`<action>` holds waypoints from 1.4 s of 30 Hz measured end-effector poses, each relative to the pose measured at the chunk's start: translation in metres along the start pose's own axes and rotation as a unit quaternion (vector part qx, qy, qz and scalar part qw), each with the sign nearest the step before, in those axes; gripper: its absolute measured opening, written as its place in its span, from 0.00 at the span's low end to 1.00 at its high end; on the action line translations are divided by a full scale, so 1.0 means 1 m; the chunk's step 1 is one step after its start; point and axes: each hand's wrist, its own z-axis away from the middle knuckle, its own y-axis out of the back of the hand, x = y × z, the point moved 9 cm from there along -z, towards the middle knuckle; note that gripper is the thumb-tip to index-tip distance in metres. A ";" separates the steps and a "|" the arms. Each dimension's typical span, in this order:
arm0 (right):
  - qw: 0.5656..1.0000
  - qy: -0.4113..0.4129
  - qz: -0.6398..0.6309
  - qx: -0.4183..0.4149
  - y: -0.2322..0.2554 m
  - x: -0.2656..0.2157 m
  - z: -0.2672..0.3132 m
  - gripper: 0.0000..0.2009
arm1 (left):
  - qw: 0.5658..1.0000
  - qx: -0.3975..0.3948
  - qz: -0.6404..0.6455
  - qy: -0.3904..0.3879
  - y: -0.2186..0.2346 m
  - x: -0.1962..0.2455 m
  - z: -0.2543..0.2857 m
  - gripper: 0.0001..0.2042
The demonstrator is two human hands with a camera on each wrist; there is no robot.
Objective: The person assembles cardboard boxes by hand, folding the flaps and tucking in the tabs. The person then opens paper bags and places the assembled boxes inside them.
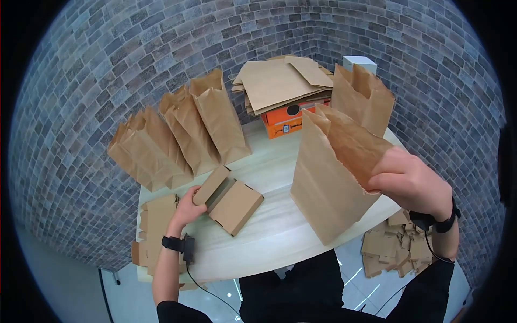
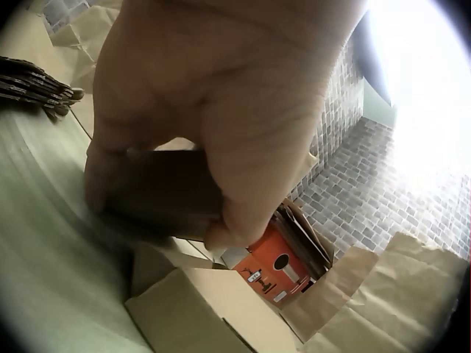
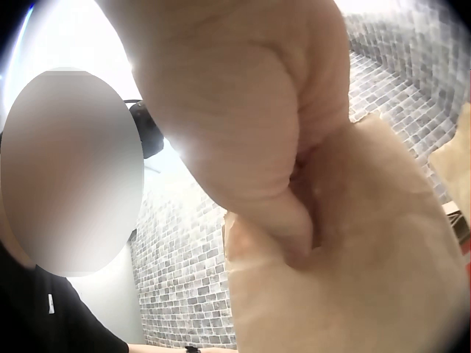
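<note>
My right hand (image 1: 406,180) pinches the near rim of a tall brown paper bag (image 1: 328,183), which stands tilted at the right of the table with its mouth open. In the right wrist view, the thumb presses against the outside of the bag (image 3: 368,243). My left hand (image 1: 189,209) grips a small cardboard box (image 1: 211,184) between thumb and fingers, seen dark and in shadow in the left wrist view. Right beside it, a second small cardboard box (image 1: 238,208) lies flat on the table.
Several open paper bags (image 1: 221,124) stand in a row at the back left, and another bag (image 1: 363,99) at the back right. An orange box (image 1: 285,128) carries stacked flat cardboard (image 1: 280,81). Flattened cardboard (image 1: 160,231) lies at the left edge; more cardboard (image 1: 396,247) is heaped below the right edge.
</note>
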 end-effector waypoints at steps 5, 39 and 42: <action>0.999 0.021 -0.032 -0.006 -0.002 -0.010 0.003 0.07 | 0.993 0.096 -0.052 0.052 0.015 -0.001 0.003 0.24; 0.980 0.112 0.116 0.119 -0.008 -0.052 0.010 0.09 | 0.810 -0.217 -0.405 -0.363 -0.075 0.430 0.015 0.20; 0.979 0.106 0.112 0.130 -0.006 -0.048 0.014 0.09 | 0.854 -0.157 -0.314 -0.383 -0.040 0.430 0.013 0.18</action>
